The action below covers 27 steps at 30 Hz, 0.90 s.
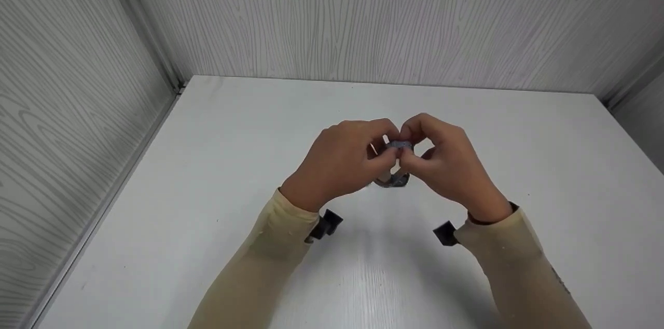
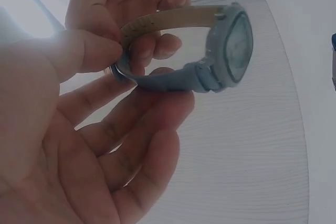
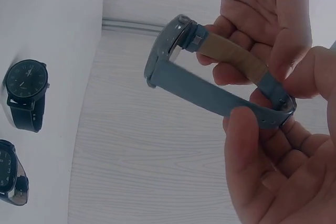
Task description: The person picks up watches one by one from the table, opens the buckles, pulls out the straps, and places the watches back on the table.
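Observation:
A wristwatch (image 3: 165, 51) with a blue-grey strap and tan lining is held in the air above the table, its strap bent into a loop. My left hand (image 1: 342, 158) pinches the strap near the buckle between thumb and fingers. Against it, my right hand (image 1: 446, 163) pinches the same part of the strap from the other side. The buckle (image 3: 287, 106) shows between the fingertips in the right wrist view; whether its pin sits in a hole I cannot tell. In the left wrist view the watch's dial (image 2: 239, 45) faces right, away from the fingers.
Two other watches, a round black one (image 3: 26, 80) and a dark one (image 3: 8, 171), appear at the left of the right wrist view. The white table (image 1: 249, 126) meets wood-grain panels (image 1: 337, 17) behind and at the sides. A small black device (image 1: 445, 234) juts from the right wrist.

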Tool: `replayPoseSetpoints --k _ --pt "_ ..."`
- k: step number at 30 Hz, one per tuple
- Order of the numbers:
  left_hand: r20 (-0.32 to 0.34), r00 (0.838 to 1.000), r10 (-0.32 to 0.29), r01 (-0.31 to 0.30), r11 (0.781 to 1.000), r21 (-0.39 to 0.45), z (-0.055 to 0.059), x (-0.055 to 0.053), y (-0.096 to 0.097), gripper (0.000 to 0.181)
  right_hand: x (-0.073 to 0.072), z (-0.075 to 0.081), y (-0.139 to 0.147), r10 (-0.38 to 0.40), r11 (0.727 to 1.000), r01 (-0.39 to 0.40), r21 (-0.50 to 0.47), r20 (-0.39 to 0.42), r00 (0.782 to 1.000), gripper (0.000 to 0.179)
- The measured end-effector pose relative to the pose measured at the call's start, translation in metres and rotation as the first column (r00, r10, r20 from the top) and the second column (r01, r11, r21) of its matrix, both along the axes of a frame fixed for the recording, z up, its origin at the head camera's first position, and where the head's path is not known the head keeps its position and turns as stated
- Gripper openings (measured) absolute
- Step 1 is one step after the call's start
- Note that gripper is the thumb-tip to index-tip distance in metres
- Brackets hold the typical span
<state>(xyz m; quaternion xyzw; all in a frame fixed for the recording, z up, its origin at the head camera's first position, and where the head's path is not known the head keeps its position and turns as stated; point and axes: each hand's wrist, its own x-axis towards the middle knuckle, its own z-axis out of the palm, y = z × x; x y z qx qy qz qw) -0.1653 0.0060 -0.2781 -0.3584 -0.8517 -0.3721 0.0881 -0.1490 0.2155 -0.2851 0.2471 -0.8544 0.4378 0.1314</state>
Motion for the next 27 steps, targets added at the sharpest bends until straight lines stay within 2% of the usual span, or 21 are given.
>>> replayPoseSetpoints --k 6,16,27 --pt "0.006 1.0 -0.018 0.018 0.999 0.031 -0.001 0.0 -0.0021 0.015 0.001 0.0 -0.0009 0.029 0.998 -0.027 -0.052 0.04 0.999 0.018" --pt "0.121 0.99 -0.074 0.063 0.993 0.096 0.0003 0.0021 -0.0024 0.014 0.0017 -0.001 0.0005 0.062 0.993 -0.057 -0.103 0.043 0.997 0.015" --pt "0.161 0.983 -0.091 0.076 0.992 0.098 0.0006 0.0032 -0.0038 0.013 0.0015 -0.0016 0.0008 0.104 0.984 -0.092 -0.152 0.073 0.992 0.012"
